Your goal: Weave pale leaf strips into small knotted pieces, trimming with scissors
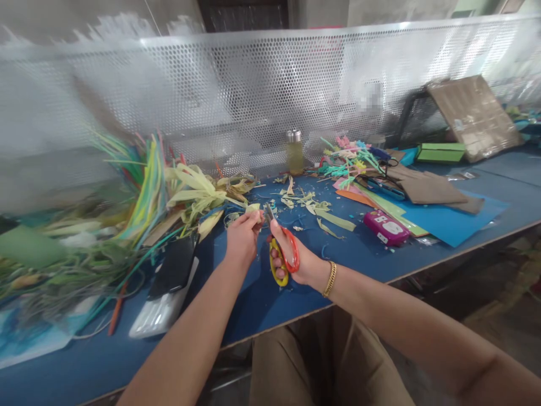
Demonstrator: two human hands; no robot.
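Observation:
In the middle of the head view, my right hand (302,262) grips a pair of scissors (291,248) with one red and one yellow handle loop. Their blades point up and left, close to my left fingertips. My left hand (245,234) is closed in a pinch on a pale yellow-green strip of husk (252,208), mostly covered by the fingers. Just beyond both hands, cut husk scraps (313,202) lie scattered on the blue table (350,254). A bundle of pale husk strips (196,189) lies to the left of my left hand.
A black phone (173,268) rests on a white object at left, beside tangled fibres and coloured strips (147,192). A lidded bottle (295,152) stands at the back against the perforated metal panel (253,90). Rightward are a purple case (385,228), coloured paper (460,220) and brown cardboard (431,183).

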